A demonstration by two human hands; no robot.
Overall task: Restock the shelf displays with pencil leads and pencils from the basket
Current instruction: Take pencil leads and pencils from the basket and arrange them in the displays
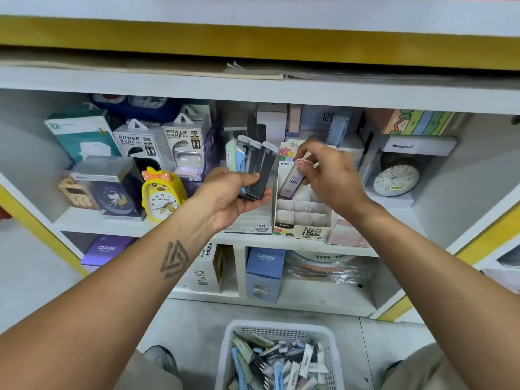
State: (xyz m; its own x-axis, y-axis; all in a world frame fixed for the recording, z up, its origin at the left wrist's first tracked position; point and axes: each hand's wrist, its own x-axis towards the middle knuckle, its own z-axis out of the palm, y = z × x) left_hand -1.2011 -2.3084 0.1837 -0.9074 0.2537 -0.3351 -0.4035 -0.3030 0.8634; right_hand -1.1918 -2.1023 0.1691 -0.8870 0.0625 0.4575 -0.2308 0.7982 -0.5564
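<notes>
My left hand (pixel 229 197) grips a fanned bunch of slim pencil lead packs (pixel 254 167), some dark, one blue and one green, held up in front of the shelf. My right hand (pixel 327 175) pinches a single pale purple lead pack (pixel 294 182) at its top end, its lower end down in the white divided display box (pixel 302 218), whose front compartments look bare. Left of that box sits a second display tray marked 2B (pixel 254 223), partly hidden behind my left hand. The white basket (pixel 277 330) on the floor below holds several more lead packs.
Power bank boxes (pixel 160 144), a yellow duck clock (pixel 161 194) and a dark blue boxed clock (pixel 112 192) fill the shelf's left side. A round clock (pixel 395 178) stands at the right. Below are purple and blue boxes (pixel 264 274). A white and yellow shelf edge (pixel 253 46) overhangs above.
</notes>
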